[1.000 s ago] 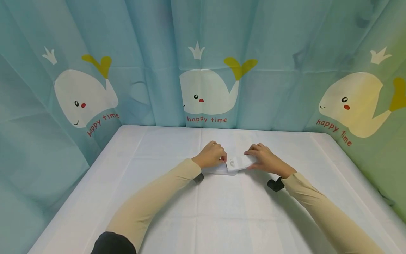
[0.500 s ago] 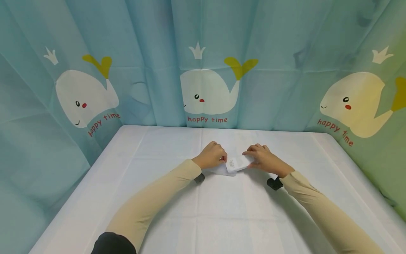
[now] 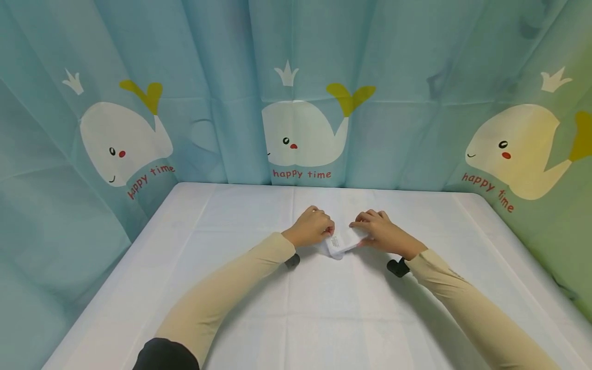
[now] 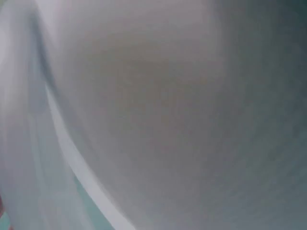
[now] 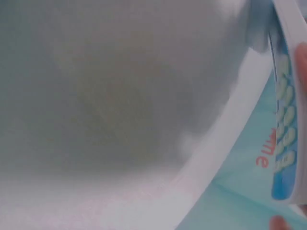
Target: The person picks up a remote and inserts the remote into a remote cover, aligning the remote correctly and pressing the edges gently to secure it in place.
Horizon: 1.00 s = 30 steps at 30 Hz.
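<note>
Over the far middle of the table, my right hand (image 3: 381, 234) grips a white, flat, round-cornered slab (image 3: 346, 240) by its right end, thumb at the near side and fingers on the far side. Small printed text marks its upper face at the left end. In the right wrist view the slab (image 5: 300, 143) shows a blue face with rows of pale rounded shapes. At the slab's left end, my left hand (image 3: 311, 226) has its fingers curled on a whitish translucent sheet (image 3: 337, 256) that shows beneath the slab. Blur in the left wrist view hides the fingers' exact hold.
A white cloth covers the table (image 3: 324, 313). Behind and beside it hangs a blue-green curtain (image 3: 407, 139) with printed whales. Dark wrist camera mounts (image 3: 398, 267) sit under the wrists, close above the cloth.
My right hand has moved slightly left with the slab, whose left end now tilts more toward the near side. The translucent sheet has turned with it, and my left hand has shifted slightly right.
</note>
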Motion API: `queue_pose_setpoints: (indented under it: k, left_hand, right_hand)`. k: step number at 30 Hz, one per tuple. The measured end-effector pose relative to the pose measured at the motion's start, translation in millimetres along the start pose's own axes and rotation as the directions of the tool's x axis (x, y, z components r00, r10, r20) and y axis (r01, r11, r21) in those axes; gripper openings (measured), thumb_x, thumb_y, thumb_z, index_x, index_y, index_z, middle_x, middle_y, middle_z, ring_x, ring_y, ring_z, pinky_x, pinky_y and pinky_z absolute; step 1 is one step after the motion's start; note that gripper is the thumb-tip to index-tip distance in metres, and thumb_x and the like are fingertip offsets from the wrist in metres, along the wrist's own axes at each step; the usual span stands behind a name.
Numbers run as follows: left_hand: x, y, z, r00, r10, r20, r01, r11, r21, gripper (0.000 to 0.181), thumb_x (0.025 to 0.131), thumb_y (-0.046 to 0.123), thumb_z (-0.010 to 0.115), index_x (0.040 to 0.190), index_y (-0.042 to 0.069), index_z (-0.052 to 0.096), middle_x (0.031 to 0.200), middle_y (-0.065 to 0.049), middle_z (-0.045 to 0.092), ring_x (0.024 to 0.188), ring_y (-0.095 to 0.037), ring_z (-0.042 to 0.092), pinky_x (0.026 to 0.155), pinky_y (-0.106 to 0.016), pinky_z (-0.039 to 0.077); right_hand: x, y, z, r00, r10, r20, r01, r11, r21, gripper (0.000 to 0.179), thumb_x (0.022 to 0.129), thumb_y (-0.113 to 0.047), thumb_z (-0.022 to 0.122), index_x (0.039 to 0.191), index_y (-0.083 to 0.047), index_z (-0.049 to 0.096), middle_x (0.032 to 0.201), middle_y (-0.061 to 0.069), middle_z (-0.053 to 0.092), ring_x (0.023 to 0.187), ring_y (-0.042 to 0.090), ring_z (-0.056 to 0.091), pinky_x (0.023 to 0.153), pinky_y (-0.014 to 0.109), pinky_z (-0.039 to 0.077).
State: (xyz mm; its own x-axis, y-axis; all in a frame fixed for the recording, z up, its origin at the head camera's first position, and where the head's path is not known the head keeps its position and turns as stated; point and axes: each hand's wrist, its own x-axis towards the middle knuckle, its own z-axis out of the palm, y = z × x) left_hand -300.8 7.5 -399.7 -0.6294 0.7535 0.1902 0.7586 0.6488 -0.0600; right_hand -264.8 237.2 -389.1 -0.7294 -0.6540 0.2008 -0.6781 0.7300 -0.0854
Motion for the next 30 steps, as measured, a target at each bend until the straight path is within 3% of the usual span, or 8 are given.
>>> queue_pose_setpoints:
  k: [5,17,21,26,30]
  left_hand:
    - [-1.8,-0.8,1.3,0.999,-0.036,0.012,0.036,0.999,-0.013,0.006,0.085,0.02,0.067,0.08,0.023,0.068,0.08,0.011,0.067,0.085,-0.009,0.06,0.096,-0.034,0.04]
    - [-5.8,-0.2,-0.4,0.997,-0.027,0.066,0.034,0.994,-0.108,0.008,0.086,0.021,0.067,0.078,0.021,0.067,0.078,0.011,0.067,0.079,-0.008,0.059,0.096,-0.036,0.041]
    - [-6.6,-2.4,0.3,0.994,-0.047,0.098,0.061,0.987,-0.148,0.003,0.086,0.023,0.067,0.089,0.022,0.067,0.085,0.01,0.067,0.085,-0.009,0.059,0.094,-0.035,0.041]
    - [-10.4,-5.6,-2.9,0.975,-0.099,0.198,0.13,0.98,-0.152,0.051,0.079,0.047,0.07,0.123,0.023,0.059,0.115,0.004,0.06,0.107,-0.015,0.052,0.097,-0.036,0.039]
    - [-11.2,-0.6,-3.2,0.96,-0.104,0.261,0.122,0.991,-0.054,0.072,0.071,0.06,0.071,0.129,0.019,0.057,0.124,0.001,0.055,0.112,-0.017,0.048,0.099,-0.038,0.037]
  right_hand:
    - [-1.4,-4,1,0.999,0.038,-0.006,-0.038,0.997,-0.06,0.047,0.073,-0.03,0.077,0.111,-0.005,0.066,0.102,0.009,0.06,0.096,0.026,0.052,0.073,0.036,0.032]
    - [1.1,-13,1,0.993,0.121,0.007,-0.12,0.988,-0.101,0.05,0.078,-0.041,0.071,0.11,-0.003,0.065,0.104,0.011,0.062,0.098,0.028,0.055,0.072,0.04,0.037]
    - [1.9,-14,3,0.994,0.112,0.008,-0.111,0.99,-0.091,0.049,0.078,-0.039,0.072,0.111,-0.004,0.065,0.104,0.01,0.061,0.098,0.028,0.054,0.073,0.04,0.037]
    - [2.1,-11,7,0.995,0.097,-0.002,-0.097,0.993,-0.069,0.049,0.076,-0.038,0.074,0.11,-0.004,0.065,0.104,0.01,0.061,0.097,0.028,0.053,0.072,0.039,0.038]
    - [0.9,-9,10,0.995,0.1,-0.017,-0.101,0.994,-0.049,0.049,0.074,-0.037,0.077,0.109,-0.005,0.065,0.103,0.01,0.061,0.096,0.027,0.054,0.072,0.039,0.038]
